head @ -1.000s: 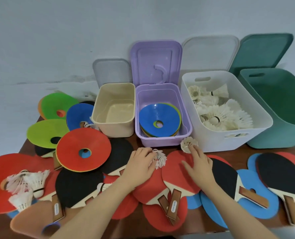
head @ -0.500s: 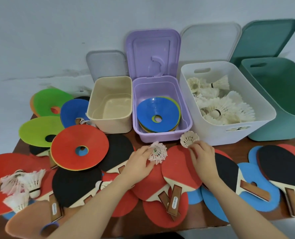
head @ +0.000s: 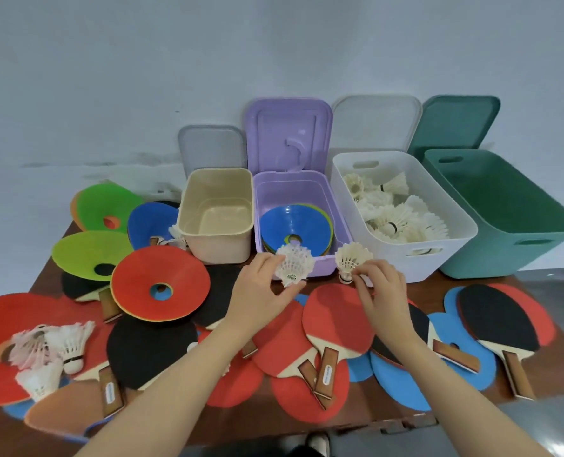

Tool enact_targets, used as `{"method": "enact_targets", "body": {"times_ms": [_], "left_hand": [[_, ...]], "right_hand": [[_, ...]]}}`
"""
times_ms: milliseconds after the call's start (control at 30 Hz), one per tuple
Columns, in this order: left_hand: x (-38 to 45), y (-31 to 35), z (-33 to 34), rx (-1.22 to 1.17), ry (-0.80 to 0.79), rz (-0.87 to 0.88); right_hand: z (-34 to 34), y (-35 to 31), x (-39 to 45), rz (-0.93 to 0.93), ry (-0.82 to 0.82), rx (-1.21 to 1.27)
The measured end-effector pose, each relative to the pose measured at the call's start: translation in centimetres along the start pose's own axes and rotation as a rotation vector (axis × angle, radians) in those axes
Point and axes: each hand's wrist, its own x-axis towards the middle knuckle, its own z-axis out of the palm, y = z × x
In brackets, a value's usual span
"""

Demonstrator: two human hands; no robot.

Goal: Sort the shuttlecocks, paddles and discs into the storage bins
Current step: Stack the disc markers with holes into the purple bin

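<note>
Gripping shuttlecocks (head: pixel 294 266), paddle-handle label (head: pixel 327 371) illegible

I can't read any text from here. Two paddle handles carry small pale labels — one on the handle (head: pixel 327 373) of the red paddle near the middle, one on the handle (head: pixel 109 392) of the black paddle at lower left — but the print on both is too small and blurred to make out. The cork end of the shuttlecock (head: pixel 294 264) I hold in my left hand (head: pixel 261 296) shows a small round sticker, also illegible.
</note>
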Motion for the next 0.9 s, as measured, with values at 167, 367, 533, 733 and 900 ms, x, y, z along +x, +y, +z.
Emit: {"method": "enact_targets", "body": {"times_ms": [167, 367, 533, 733, 900], "left_hand": [[3.5, 1.8, -0.8, 0.013, 0.067, 0.039], [9.4, 4.0, 1.5, 0.052, 0.075, 0.06], [14.9, 6.1, 5.9, 0.091, -0.015, 0.035], [21.9, 7.7, 11.5, 0.143, -0.14, -0.063], [26.2, 7.0, 16.1, 0.281, -0.236, -0.124]], "right_hand": [[-1.6, 0.4, 2.8, -0.011, 0.06, 0.036], [-2.3, 3.1, 7.4, -0.001, 0.123, 0.096], [-3.5, 7.2, 12.4, 0.021, 0.151, 0.133], [-4.4, 13.2, 19.3, 0.043, 0.17, 0.053], [-2.4, 17.5, 24.3, 0.067, 0.15, 0.018]]}}
